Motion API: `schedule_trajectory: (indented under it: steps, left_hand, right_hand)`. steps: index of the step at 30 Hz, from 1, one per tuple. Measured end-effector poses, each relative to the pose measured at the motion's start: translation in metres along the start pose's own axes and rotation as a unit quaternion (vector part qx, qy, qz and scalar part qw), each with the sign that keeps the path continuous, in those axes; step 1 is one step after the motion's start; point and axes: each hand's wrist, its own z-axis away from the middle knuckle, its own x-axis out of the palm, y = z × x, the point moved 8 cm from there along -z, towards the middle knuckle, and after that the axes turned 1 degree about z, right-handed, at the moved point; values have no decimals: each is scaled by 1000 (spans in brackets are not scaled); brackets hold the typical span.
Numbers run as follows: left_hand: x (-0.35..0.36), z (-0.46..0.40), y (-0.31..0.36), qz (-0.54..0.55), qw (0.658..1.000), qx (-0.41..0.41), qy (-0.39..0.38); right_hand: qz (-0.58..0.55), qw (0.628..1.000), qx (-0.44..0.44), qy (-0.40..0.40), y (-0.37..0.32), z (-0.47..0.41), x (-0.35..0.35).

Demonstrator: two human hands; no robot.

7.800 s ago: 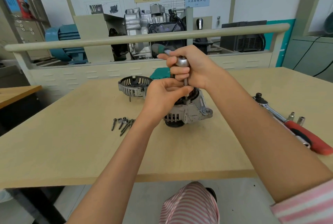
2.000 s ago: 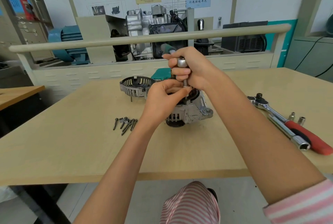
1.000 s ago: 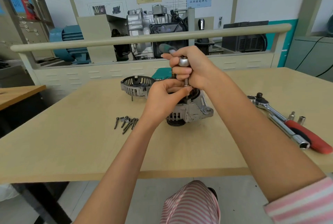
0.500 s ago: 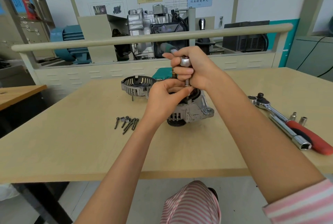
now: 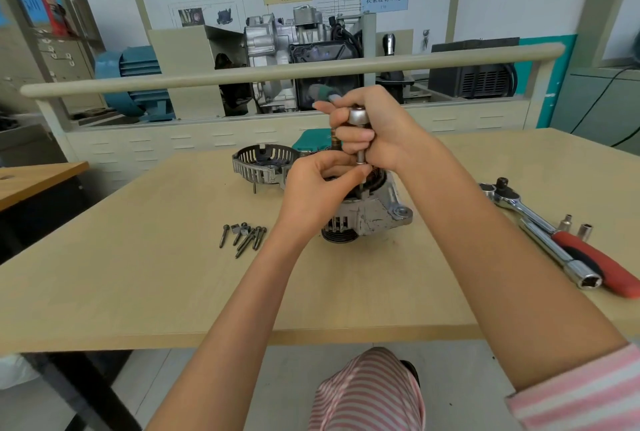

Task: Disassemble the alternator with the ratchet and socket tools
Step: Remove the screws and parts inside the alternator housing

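Observation:
The silver alternator body (image 5: 372, 214) stands on the wooden table (image 5: 138, 274) at its middle, pulley end down. My right hand (image 5: 377, 132) grips a small ratchet (image 5: 358, 117) with a green handle, held upright above the alternator, its thin socket shaft (image 5: 361, 157) pointing down into the top of the housing. My left hand (image 5: 320, 184) rests on the alternator's top and pinches near the lower end of that shaft. The alternator's top face is mostly hidden by both hands.
A removed slotted end cover (image 5: 265, 164) lies behind the alternator on the left. Several loose bolts (image 5: 244, 236) lie to its left. On the right lie a red-handled ratchet (image 5: 561, 240), an extension bar (image 5: 561, 259) and two small sockets (image 5: 576, 226). A rail (image 5: 242, 75) borders the table's far side.
Both hands stay on the alternator and the small ratchet; only slight shifts of the right hand's fingers show. The alternator and loose parts have not moved.

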Motion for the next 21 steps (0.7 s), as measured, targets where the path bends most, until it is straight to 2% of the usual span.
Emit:
schedule_trajectory:
  steps: [2,4,6,8,10,12,14,16,18,20,21]
  left_hand:
    - [-1,0,0,2,1000,-2,8]
    - [-1,-1,-1,1,1000,-9,26]
    - [-1,-2,-1,-12,999,-7,36]
    - [1,-2,-1,-19,999,0,33]
    - [0,-1,0,-16,999,11,33]
    - [-2,0,1,-6,999,15,28]
    - [-2,0,0,13,1000,9,14]
    - [-2,-1,-1,25,1000,0,8]
    - [-4,-2,-3,30,999,-8,15]
    - [-5,-3,-3,24,999,-8,26]
    - [-4,-3,-3,15,999,-6,30]
  right_hand:
    - [-19,1000,-1,1,1,-1,-1]
    - [-47,992,-54,106,1,-1,-12]
    - [-61,955,-159,242,-5,9,-26]
    - [-60,932,-208,290,-7,13,-32]
    - [-45,956,-163,241,-5,6,-28]
    - [-6,988,-82,132,-3,0,-13]
    - [16,999,-27,29,-1,-1,0]
    - [16,1000,-10,-14,0,0,5]
    - [10,999,-22,22,0,-1,1]
    - [-17,986,-87,139,-2,1,-11]
    - [-30,968,-135,210,-3,4,-19]
